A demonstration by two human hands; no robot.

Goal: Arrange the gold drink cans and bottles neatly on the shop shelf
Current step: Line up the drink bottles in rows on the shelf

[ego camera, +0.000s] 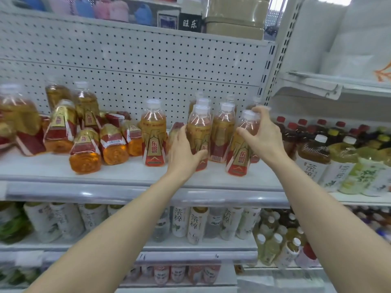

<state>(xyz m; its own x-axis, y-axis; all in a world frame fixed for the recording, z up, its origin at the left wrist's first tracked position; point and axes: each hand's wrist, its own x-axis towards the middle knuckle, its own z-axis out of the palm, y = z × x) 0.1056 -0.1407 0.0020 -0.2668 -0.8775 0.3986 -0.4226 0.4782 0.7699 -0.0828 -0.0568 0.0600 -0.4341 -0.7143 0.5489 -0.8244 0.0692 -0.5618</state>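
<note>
Gold-and-red labelled drink bottles stand and lie on the white shelf (131, 173). My left hand (183, 148) grips the body of an upright bottle (200, 127) in the middle group. My right hand (262, 134) grips the neck and shoulder of another upright bottle (240, 154), which tilts slightly at the shelf's right end. One lone bottle (153, 134) stands upright to the left of my left hand. Several bottles (85, 152) lie on their sides further left, bottoms toward me. More upright bottles stand behind the gripped ones.
A pegboard back wall (137, 66) rises behind the shelf. Dark-capped and tea bottles (313, 157) fill the neighbouring shelf on the right. White tea bottles (194, 225) line the shelf below. A metal upright (273, 66) divides the two shelf bays.
</note>
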